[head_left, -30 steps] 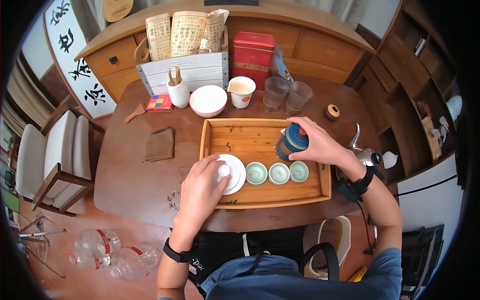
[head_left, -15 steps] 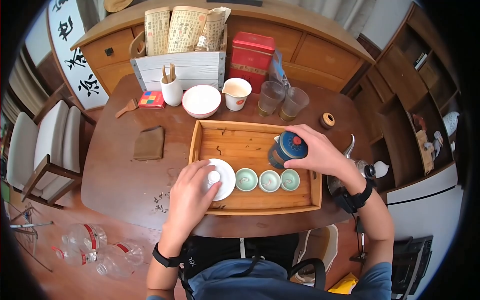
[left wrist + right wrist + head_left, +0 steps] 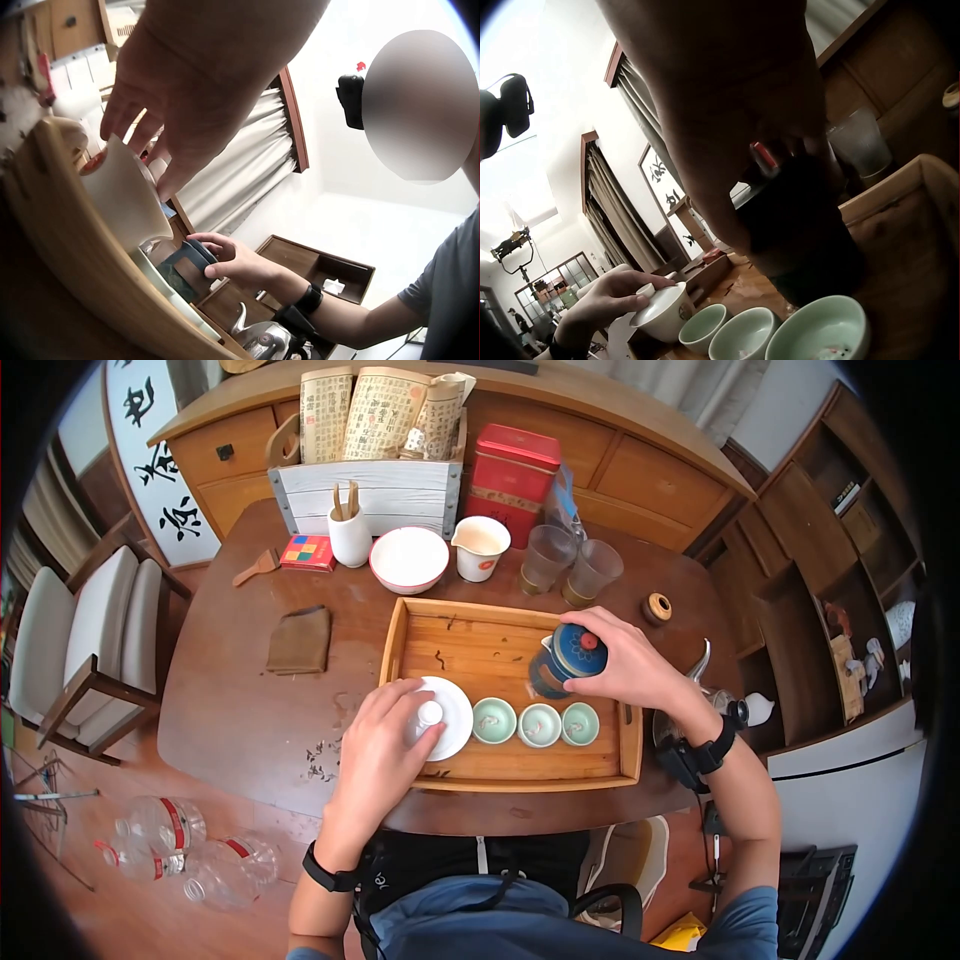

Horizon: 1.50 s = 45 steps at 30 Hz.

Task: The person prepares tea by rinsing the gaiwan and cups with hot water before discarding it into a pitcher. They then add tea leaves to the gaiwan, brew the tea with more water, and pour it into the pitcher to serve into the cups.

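Observation:
A white lidded gaiwan (image 3: 452, 722) stands at the left end of a wooden tray (image 3: 510, 778), its lid on. My left hand (image 3: 378, 738) grips it from the left, thumb and fingers at the rim around the lid knob. My right hand (image 3: 632, 662) holds a small pot with a patterned blue lid (image 3: 580, 650) and red knob by its upper part, thumb in front and fingers behind. In the right wrist view the pot's dark body (image 3: 802, 232) is mostly in shadow. Three pale green cups (image 3: 540, 726) form a row between the gaiwan and the tray's right end.
Behind the tray stand a white bowl (image 3: 409, 560), a pitcher (image 3: 480, 550), two clear cups (image 3: 590, 575) and a red tin (image 3: 512, 485). A brown cloth (image 3: 298, 640) lies to the left. At the right a metal kettle (image 3: 668, 730) is partly behind my arm.
The head view has shifted. My right hand and the pot have moved slightly left relative to the cups. My left hand keeps its hold on the gaiwan.

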Each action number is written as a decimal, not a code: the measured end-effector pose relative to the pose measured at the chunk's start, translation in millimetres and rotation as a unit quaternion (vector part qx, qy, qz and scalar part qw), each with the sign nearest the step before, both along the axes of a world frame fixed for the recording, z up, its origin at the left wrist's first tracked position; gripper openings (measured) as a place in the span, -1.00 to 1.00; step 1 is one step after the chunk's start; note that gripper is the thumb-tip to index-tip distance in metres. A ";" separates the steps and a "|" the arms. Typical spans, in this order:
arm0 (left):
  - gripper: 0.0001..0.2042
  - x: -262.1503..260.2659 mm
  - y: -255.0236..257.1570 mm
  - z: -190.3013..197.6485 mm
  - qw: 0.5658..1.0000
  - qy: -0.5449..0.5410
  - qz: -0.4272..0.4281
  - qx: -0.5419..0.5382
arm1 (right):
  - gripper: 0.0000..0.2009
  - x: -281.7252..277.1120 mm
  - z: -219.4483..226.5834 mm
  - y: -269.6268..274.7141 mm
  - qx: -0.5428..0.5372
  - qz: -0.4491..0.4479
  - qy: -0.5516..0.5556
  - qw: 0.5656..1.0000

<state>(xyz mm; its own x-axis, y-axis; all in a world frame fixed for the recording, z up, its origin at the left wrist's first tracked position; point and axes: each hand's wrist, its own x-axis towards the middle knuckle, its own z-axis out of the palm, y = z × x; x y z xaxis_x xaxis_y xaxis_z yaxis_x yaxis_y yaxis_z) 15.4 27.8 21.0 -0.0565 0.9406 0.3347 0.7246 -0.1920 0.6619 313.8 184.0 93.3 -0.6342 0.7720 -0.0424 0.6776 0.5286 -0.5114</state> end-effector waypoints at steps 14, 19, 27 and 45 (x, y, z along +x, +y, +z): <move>-0.69 0.1 -0.4 -1.0 1.000 -0.001 -0.001 0.000 | -0.23 -57.7 -10.2 6.1 0.015 0.091 0.020 0.995; -0.69 0.0 -0.3 0.4 1.000 0.000 0.000 -0.001 | -0.23 -61.3 -2.4 9.1 0.045 0.111 -0.026 0.992; -0.68 -0.8 -0.9 -0.1 1.000 -0.007 -0.002 -0.002 | -0.15 -66.9 39.1 6.1 0.050 0.121 -0.015 0.991; -0.70 -2.5 -0.6 -2.8 1.000 -0.012 -0.007 0.005 | -0.27 -65.8 69.4 7.1 0.030 0.106 -0.042 0.993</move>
